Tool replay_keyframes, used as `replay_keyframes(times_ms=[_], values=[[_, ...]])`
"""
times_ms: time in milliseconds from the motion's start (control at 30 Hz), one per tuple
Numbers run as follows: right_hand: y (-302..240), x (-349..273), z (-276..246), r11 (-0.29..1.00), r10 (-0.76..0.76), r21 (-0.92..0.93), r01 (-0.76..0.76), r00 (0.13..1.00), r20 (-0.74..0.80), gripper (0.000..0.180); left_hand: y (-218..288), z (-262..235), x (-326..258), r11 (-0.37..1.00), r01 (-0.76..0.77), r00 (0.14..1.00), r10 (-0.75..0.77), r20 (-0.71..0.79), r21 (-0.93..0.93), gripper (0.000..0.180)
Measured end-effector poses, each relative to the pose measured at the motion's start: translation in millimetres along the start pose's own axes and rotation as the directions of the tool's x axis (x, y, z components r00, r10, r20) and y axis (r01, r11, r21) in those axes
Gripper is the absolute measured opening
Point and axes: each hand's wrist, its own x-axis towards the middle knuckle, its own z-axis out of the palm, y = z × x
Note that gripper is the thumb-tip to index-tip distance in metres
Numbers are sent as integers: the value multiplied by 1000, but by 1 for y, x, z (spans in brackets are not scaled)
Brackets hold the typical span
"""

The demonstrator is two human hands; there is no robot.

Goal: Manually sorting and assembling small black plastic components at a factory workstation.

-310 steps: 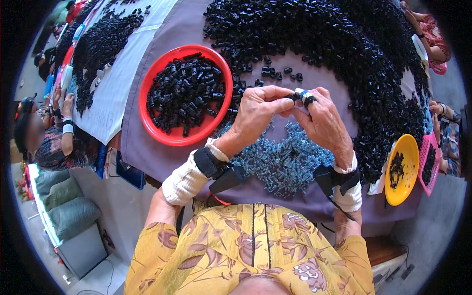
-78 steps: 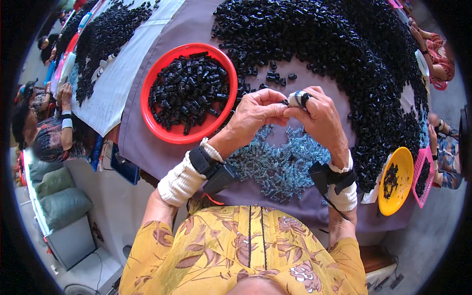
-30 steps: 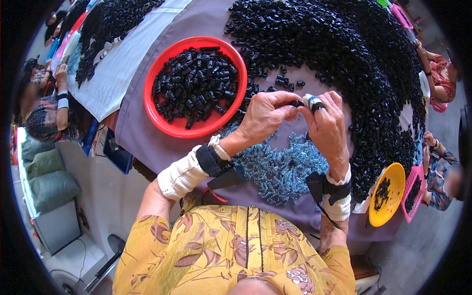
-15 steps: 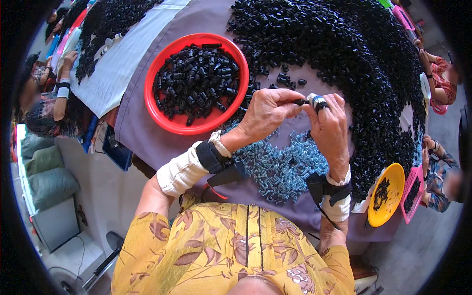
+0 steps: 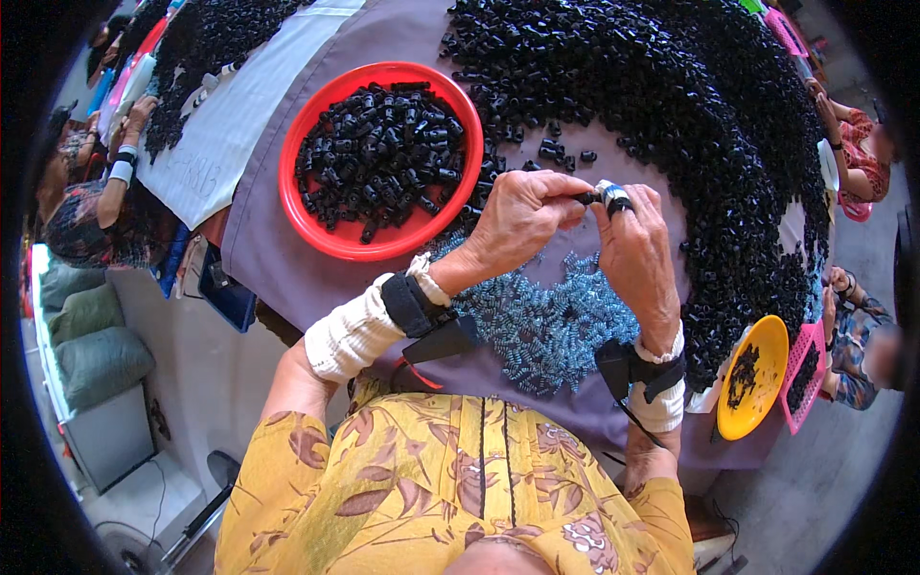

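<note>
Over the table my left hand (image 5: 517, 222) pinches a small black plastic part (image 5: 584, 197) between thumb and fingertips. My right hand (image 5: 640, 261) is closed at the other end of the same part, its fingers curled and hiding much of it. One right finger wears a white wrap with a black band (image 5: 618, 203). Below both hands lies a spread of small bluish metal springs (image 5: 551, 331). Loose black plastic parts (image 5: 553, 149) lie just beyond my fingertips. Left of my left hand stands a red basin (image 5: 289, 196), holding many black cylindrical parts (image 5: 379, 158).
A large heap of black parts (image 5: 728, 192) covers the far and right side of the table. A yellow plate (image 5: 770, 383) and a pink basket (image 5: 807, 383) stand at the right edge. Other people sit left and right. Dark straps (image 5: 613, 362) sit at my wrists.
My hands stay together on the black part, with only slight shifts of the fingers. The whole view has moved a little.
</note>
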Motion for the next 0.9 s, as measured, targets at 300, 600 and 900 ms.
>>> replay_keyframes(times_ms=[300, 600, 900], values=[[5, -1, 0, 997, -49, 61, 45, 997, 62, 8, 2, -2, 1, 996, 31, 999, -34, 36, 86, 19], [17, 6, 4, 985, -113, 147, 95, 986, 123, 6, 2, -5, 0, 989, 103, 993, -108, 42, 110, 18], [3, 12, 0, 997, -61, -48, 64, 995, 76, 16, 2, -3, 2, 913, 266, 964, -251, 91, -309, 25]])
